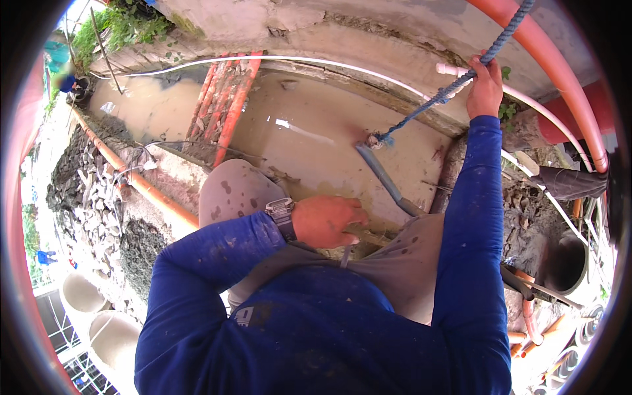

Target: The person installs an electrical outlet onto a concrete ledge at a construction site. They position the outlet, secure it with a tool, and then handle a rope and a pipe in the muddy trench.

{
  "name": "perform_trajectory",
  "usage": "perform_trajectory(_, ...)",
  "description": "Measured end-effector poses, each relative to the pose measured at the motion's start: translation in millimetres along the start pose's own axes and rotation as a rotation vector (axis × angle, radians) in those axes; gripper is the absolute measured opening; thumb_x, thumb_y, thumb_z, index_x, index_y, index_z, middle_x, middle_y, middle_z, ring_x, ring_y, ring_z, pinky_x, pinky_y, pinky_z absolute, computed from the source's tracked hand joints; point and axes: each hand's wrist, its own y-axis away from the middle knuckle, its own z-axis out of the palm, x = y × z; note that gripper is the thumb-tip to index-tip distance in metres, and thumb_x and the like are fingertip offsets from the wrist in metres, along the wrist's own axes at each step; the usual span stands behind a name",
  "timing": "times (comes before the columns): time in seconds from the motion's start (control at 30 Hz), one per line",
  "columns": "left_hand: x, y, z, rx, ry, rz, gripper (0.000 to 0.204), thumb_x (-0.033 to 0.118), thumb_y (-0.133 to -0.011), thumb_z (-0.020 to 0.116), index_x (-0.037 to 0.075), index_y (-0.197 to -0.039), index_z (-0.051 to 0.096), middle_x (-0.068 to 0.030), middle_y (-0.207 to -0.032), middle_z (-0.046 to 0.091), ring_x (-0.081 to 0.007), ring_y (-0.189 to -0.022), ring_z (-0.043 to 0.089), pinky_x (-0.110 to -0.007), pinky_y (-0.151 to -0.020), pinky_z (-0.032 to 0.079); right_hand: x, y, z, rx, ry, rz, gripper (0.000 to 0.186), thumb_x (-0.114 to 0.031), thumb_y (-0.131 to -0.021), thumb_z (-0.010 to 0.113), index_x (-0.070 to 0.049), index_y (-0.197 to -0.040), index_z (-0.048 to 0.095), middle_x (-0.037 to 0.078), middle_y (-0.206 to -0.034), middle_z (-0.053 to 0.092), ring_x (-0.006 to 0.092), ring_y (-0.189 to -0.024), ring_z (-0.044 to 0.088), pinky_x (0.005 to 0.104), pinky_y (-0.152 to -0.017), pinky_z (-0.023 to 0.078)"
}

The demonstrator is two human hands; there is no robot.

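Observation:
My right hand [485,91] is raised at the upper right with its fingers wrapped round a thick blue rope [431,103]. Below the hand the rope slants down to a frayed, knotted end at the muddy water [296,122]. A grey-blue pipe or hose [385,178] runs from near that end toward my knee, partly under water. My left hand [329,221] hovers over my lap, between my knees. Its fingers are loosely bent and apart, and I see nothing held in them. A watch [281,216] is on that wrist.
Muddy orange pipes [227,99] bridge the water-filled pit. A thin white pipe [316,60] arches along the far wall. Another orange pipe [148,187] lies beside rubble [85,191] at left. A large orange pipe [559,66] curves overhead at right, above a concrete pipe opening [567,263].

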Motion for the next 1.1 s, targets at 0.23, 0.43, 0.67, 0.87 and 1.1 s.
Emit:
perform_trajectory(0.23,-4,0,-1,0.023,-0.007,0.021,0.038,0.027,-0.09,0.067,0.006,-0.121,0.059,-0.015,-0.115,0.059,-0.0379,-0.105,0.061,-0.048,-0.088,0.05,-3,-3,2,0.018,0.052,0.009,0.042,-0.01,-0.094,0.063,-0.002,-0.133,0.052,0.004,-0.114,0.063,0.0154,-0.109,0.058,0.0285,-0.094,0.038)
perform_trajectory(0.43,-3,-2,-7,-0.005,-0.019,0.012,0.039,0.026,-0.089,0.067,0.006,-0.121,0.059,-0.0151,-0.114,0.059,-0.0381,-0.104,0.061,-0.048,-0.088,0.05,2,-8,1,-0.008,0.072,-0.035,0.039,-0.008,-0.094,0.062,-0.002,-0.132,0.053,0.005,-0.113,0.063,0.0155,-0.108,0.058,0.0286,-0.095,0.04)
perform_trajectory(0.67,-3,-2,-9,0.008,-0.005,0.025,0.038,0.025,-0.088,0.066,0.004,-0.119,0.06,-0.0154,-0.116,0.059,-0.0383,-0.105,0.061,-0.048,-0.089,0.05,-2,-5,7,0.023,-0.017,-0.007,0.038,-0.004,-0.091,0.063,0.001,-0.127,0.053,0.006,-0.107,0.063,0.0161,-0.103,0.058,0.0292,-0.094,0.042)
perform_trajectory(0.87,-2,-3,-11,0.016,0.022,0.058,0.039,0.025,-0.089,0.066,0.003,-0.12,0.06,-0.0156,-0.118,0.059,-0.0386,-0.106,0.061,-0.048,-0.09,0.05,3,-7,4,0.008,-0.005,-0.057,0.041,-0.008,-0.091,0.064,0.001,-0.13,0.055,0.006,-0.109,0.064,0.0165,-0.104,0.06,0.0278,-0.092,0.042)
perform_trajectory(1.1,2,-3,-12,-0.017,0.023,-0.003,0.039,0.026,-0.089,0.066,0.003,-0.12,0.061,-0.0148,-0.118,0.06,-0.0379,-0.107,0.061,-0.047,-0.09,0.05,2,-6,5,0.013,-0.04,-0.042,0.036,-0.003,-0.09,0.064,0.001,-0.124,0.054,0.004,-0.105,0.064,0.0153,-0.102,0.058,0.0294,-0.099,0.041)
